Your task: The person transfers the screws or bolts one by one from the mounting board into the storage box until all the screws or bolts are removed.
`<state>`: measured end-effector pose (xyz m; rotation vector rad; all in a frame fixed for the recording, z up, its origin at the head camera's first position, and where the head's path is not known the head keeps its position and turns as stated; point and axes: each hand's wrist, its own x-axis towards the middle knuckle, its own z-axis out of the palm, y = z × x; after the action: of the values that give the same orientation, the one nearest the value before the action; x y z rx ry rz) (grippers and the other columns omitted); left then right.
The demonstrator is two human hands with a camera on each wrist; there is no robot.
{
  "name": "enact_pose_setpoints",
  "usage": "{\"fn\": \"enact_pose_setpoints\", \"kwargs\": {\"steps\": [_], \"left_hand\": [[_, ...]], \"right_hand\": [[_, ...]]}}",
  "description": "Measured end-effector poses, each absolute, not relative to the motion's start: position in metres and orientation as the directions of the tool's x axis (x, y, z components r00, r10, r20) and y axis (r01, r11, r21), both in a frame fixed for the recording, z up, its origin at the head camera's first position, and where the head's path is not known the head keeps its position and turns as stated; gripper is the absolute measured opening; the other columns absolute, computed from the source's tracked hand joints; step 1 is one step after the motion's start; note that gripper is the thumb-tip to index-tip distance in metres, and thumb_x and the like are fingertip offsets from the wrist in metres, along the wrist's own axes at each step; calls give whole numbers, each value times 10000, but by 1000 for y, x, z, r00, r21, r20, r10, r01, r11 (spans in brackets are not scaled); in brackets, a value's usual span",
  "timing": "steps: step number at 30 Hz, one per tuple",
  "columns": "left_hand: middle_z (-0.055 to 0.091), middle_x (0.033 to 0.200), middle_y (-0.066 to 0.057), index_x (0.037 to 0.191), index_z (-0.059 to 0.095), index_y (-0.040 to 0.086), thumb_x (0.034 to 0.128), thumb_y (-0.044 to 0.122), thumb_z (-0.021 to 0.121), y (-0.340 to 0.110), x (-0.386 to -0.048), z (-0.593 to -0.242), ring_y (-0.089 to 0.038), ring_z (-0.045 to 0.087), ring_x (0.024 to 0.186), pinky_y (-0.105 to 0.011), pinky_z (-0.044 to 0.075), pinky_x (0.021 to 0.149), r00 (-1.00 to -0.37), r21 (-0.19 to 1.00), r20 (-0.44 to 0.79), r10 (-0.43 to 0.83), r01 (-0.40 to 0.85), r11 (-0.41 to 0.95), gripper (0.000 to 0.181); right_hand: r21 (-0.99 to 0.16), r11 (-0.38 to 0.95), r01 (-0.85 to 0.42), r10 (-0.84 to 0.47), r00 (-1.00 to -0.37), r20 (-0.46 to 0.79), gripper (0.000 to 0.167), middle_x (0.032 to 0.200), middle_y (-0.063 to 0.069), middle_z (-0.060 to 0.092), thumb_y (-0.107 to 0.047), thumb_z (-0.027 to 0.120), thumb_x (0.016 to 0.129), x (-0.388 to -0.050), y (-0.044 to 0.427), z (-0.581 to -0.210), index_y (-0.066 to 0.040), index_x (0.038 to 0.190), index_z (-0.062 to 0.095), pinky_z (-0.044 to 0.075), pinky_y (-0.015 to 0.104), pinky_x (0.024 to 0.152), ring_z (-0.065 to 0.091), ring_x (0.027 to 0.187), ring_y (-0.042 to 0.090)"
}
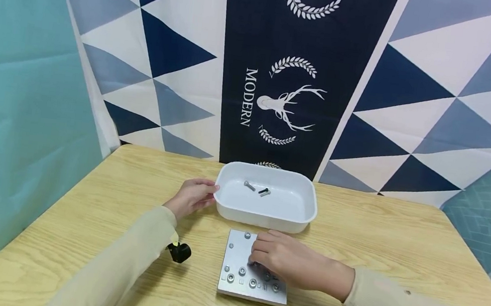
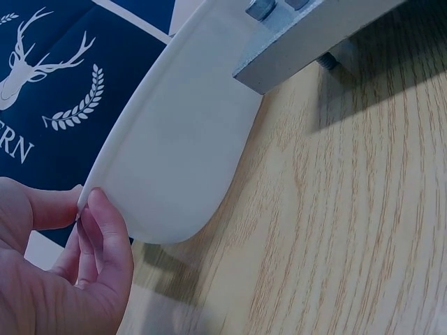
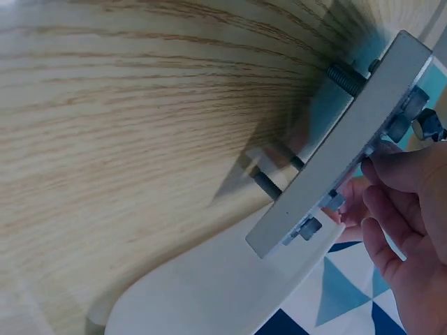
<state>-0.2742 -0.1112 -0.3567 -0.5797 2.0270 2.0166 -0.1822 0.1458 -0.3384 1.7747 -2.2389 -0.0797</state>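
Note:
A white plastic basin [image 1: 265, 220] stands at the back of the table; my left hand [image 1: 195, 195] pinches its left rim between thumb and fingers, as the left wrist view also shows. Inside the basin lie a silver bolt [image 1: 249, 186] and, beside it, a black bolt [image 1: 263, 191] and another small silver one. In front of the basin is a silver metal plate [image 1: 238, 255] with several bolts in it, their threaded ends sticking out underneath. My right hand [image 1: 281, 258] is over the plate's right part, thumb and fingertips pinching a bolt at its surface, mostly hidden by the fingers.
Both things stand on a wood-grain table [image 1: 132, 185]. A patterned cloth [image 1: 182, 65] hangs behind its back edge, and a teal sheet [image 1: 24, 97] hangs on the left. A small black device [image 1: 179, 252] is attached at the left wrist.

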Motion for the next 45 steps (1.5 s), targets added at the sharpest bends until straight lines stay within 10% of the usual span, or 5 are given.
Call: {"fn": "enact_pose_setpoints", "kwargs": {"steps": [22, 45], "left_hand": [[631, 1098, -114, 1240, 586, 59, 922, 145, 644, -110, -273, -357, -101, 607, 767, -165, 547, 694, -904, 913, -403, -144, -407, 1, 335], [638, 1117, -119, 1230, 591, 68, 915, 146, 653, -109, -274, -360, -90, 606, 759, -151, 541, 671, -901, 912, -405, -154, -409, -6, 330]], "right_hand": [[244, 232, -942, -964, -190, 186, 405, 940, -90, 629, -39, 807, 640, -187, 145, -338, -174, 987, 647, 500, 248, 845, 522, 901, 81], [233, 228, -945, -966, -191, 172, 369, 932, -93, 627, -34, 792, 680, -186, 144, -339, -176, 993, 655, 500, 252, 848, 520, 896, 76]]}}
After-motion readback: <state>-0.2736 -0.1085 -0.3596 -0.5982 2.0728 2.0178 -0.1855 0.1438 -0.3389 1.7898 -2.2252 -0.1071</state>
